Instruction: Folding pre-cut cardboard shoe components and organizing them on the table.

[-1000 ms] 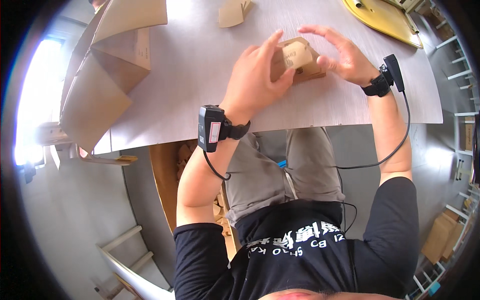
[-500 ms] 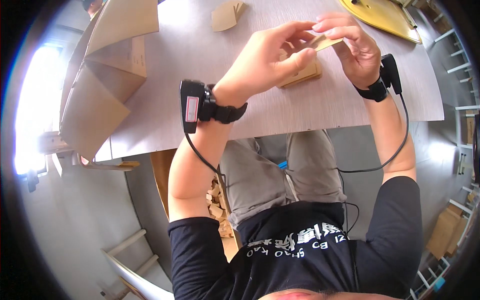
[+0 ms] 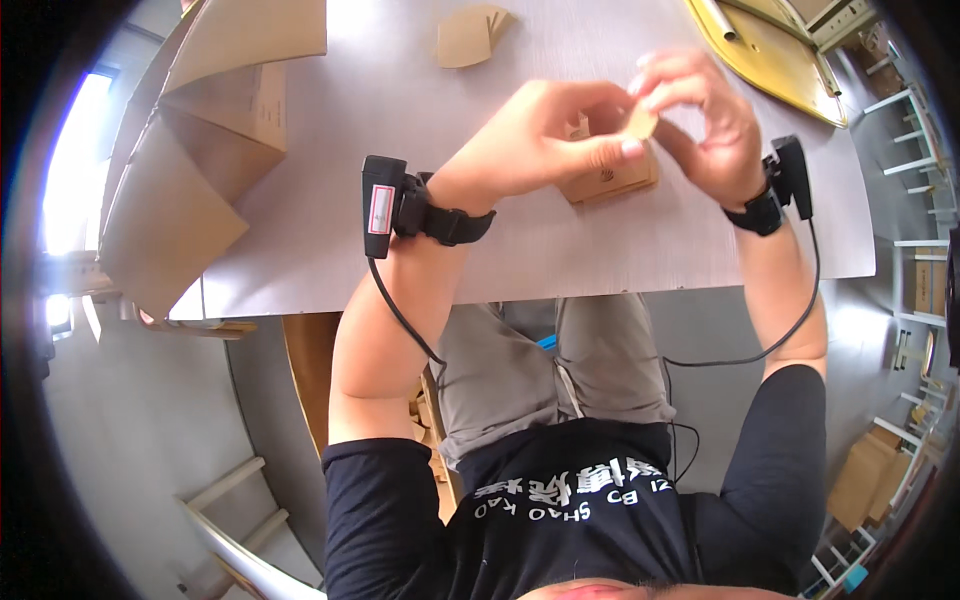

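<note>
A small tan cardboard piece is held up between my two hands over the table. My left hand grips its near edge, the thumb stretched along it. The curled fingers of my right hand close on its far side, a little smeared by motion. Below them lies a stack of flat cardboard pieces with a small dark print on top, partly covered by my left hand. Each wrist wears a black strapped device with a cable.
An open cardboard box with spread flaps stands at the left. Folded cardboard pieces lie at the far side. A yellow-topped piece of furniture is at the far right. Brown boxes and white racks stand beyond the table's right side.
The cardboard piece has turned from nearly flat to more upright between my fingers. My hands have shifted slightly nearer, showing more of the stack. The whole view has shifted a little.
</note>
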The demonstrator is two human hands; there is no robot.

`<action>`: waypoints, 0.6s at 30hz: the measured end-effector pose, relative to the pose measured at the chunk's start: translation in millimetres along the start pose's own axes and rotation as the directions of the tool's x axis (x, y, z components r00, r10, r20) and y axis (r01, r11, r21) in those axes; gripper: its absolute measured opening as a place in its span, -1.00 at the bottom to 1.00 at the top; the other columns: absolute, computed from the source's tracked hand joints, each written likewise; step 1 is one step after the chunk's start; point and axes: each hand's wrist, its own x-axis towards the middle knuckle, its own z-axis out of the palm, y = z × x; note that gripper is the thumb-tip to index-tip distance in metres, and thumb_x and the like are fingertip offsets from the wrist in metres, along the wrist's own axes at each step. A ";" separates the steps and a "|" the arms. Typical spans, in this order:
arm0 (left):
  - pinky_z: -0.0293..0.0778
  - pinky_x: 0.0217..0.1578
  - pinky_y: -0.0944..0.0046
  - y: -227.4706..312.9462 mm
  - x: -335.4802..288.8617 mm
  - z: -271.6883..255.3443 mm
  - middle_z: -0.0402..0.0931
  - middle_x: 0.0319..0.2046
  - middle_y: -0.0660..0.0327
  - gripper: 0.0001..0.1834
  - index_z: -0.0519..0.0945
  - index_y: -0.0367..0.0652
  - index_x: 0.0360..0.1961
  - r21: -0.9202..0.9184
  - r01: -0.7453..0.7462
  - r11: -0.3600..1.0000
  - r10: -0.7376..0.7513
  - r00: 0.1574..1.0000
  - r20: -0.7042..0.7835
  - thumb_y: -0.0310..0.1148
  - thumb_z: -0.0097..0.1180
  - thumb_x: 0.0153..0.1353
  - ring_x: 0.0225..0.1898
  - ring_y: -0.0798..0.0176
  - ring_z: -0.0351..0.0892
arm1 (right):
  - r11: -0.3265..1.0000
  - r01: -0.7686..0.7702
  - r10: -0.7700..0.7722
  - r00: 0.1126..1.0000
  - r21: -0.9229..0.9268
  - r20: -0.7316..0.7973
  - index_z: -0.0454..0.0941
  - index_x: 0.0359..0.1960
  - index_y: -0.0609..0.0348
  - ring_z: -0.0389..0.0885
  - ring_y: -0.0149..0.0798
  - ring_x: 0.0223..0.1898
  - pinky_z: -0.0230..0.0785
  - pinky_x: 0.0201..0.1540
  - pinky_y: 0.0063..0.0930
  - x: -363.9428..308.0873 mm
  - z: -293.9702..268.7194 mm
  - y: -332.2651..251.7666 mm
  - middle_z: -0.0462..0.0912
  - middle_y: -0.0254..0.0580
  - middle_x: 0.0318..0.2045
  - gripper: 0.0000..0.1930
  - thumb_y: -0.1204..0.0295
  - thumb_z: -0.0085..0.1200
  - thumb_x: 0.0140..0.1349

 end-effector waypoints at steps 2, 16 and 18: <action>0.44 -0.06 0.30 -8.7 -5.8 4.9 0.69 -0.14 0.20 -0.44 0.60 -0.34 0.11 -0.090 -0.104 0.990 0.091 0.985 -0.143 -0.06 0.28 0.31 -0.13 0.40 0.54 | 1.000 0.016 -0.017 0.998 -0.024 -0.060 0.63 -0.22 0.11 0.63 -0.14 0.04 0.49 0.07 -0.30 4.5 1.2 0.9 0.71 -0.23 -0.11 -0.79 0.65 0.32 0.16; 0.49 0.02 0.25 -14.2 -0.6 7.5 0.67 -0.24 0.14 -0.42 0.64 -0.35 0.03 0.183 -0.113 0.977 0.150 0.967 -0.204 -0.02 0.35 0.25 -0.12 0.29 0.61 | 0.980 0.056 -0.046 0.997 -0.189 0.056 0.62 -0.37 0.02 0.51 0.25 0.26 0.26 0.33 0.12 -0.9 -5.2 10.3 0.64 0.11 0.13 -0.80 0.48 0.44 0.04; 0.50 0.01 0.23 -11.4 0.9 6.6 0.67 -0.24 0.12 -0.41 0.65 -0.33 0.02 0.233 -0.110 0.966 0.158 0.967 -0.199 0.01 0.37 0.23 -0.14 0.27 0.61 | 0.960 0.091 -0.081 0.996 -0.266 0.048 0.59 -0.33 0.03 0.51 0.25 0.27 0.26 0.33 0.12 0.6 -4.5 11.5 0.62 0.14 0.14 -0.79 0.47 0.42 0.08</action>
